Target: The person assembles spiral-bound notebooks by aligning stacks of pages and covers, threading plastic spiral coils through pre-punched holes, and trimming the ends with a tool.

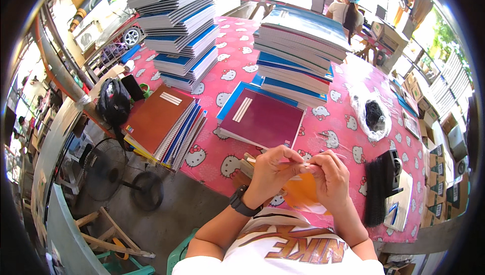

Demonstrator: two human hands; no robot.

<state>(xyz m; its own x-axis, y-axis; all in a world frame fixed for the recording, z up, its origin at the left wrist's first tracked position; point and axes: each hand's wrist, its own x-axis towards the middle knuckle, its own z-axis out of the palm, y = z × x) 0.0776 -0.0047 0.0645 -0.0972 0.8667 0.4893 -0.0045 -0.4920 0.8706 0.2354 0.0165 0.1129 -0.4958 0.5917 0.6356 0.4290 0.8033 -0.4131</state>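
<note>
My left hand (272, 171), with a dark watch (242, 202) on its wrist, is closed in a pinch at the table's near edge. My right hand (332, 178) pinches right beside it, and the fingertips of both meet. Between them is a tiny pale thing, too small to name. Under the hands lies something orange-yellow (304, 194), flat and partly hidden. Just beyond them rests a maroon notebook (270, 116) with a white label area, on top of a blue one (230, 104).
Tall notebook stacks stand at the back left (187, 37) and back centre (303, 37). A brown-orange notebook pile (159, 113) lies left. To the right are a clear plastic bag (371, 116) and a black mesh holder (376, 189). A fan (106, 166) stands lower left; another person (348, 9) sits far off.
</note>
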